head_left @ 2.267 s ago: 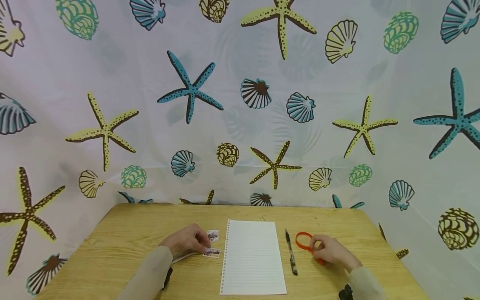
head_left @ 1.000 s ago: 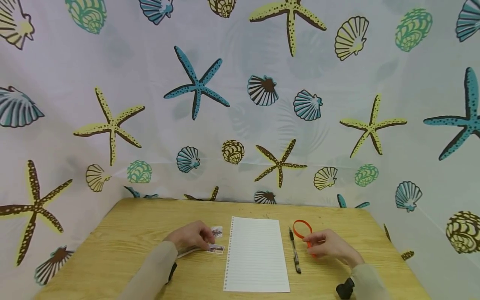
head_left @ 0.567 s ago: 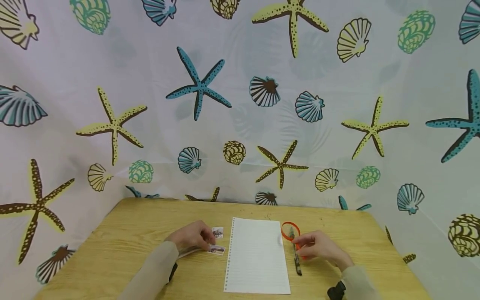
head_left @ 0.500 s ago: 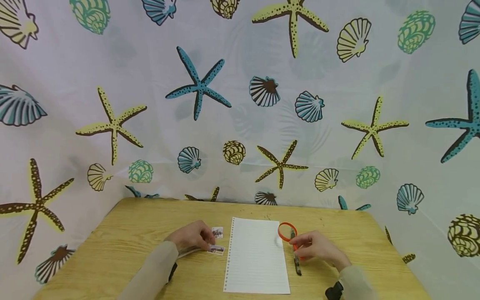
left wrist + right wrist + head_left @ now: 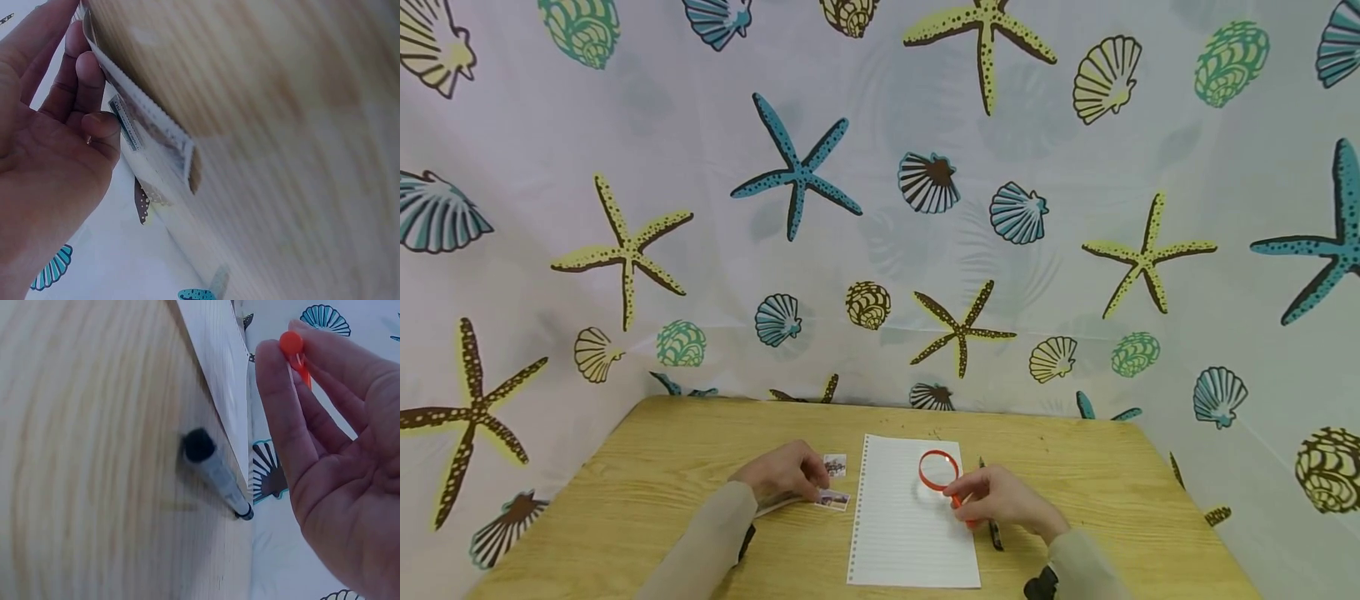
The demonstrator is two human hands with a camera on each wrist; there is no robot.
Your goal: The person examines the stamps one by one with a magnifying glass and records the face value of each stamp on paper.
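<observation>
My right hand (image 5: 1000, 500) pinches the handle of a red-rimmed magnifying glass (image 5: 922, 482), its round lens over the upper right part of a lined sheet of paper (image 5: 895, 533). In the right wrist view, the round orange-red handle end (image 5: 291, 343) sits between thumb and finger. At the left, my left hand (image 5: 782, 473) has curled fingers at a postage stamp with a perforated edge (image 5: 156, 122), which bends up toward the fingertips and seems pinched there. Beside these fingers lie a stamp (image 5: 835, 500) and, farther back, another stamp (image 5: 835, 464).
A black-capped pen (image 5: 996, 535) lies along the paper's right edge, partly hidden behind my right hand. The wooden table (image 5: 715, 433) ends at a white curtain (image 5: 850, 250) printed with shells and starfish, which also hangs at both sides.
My right hand has raised the magnifying glass from the right of the pen and carried it left, across the pen and over the paper. The left hand stays by the stamps.
</observation>
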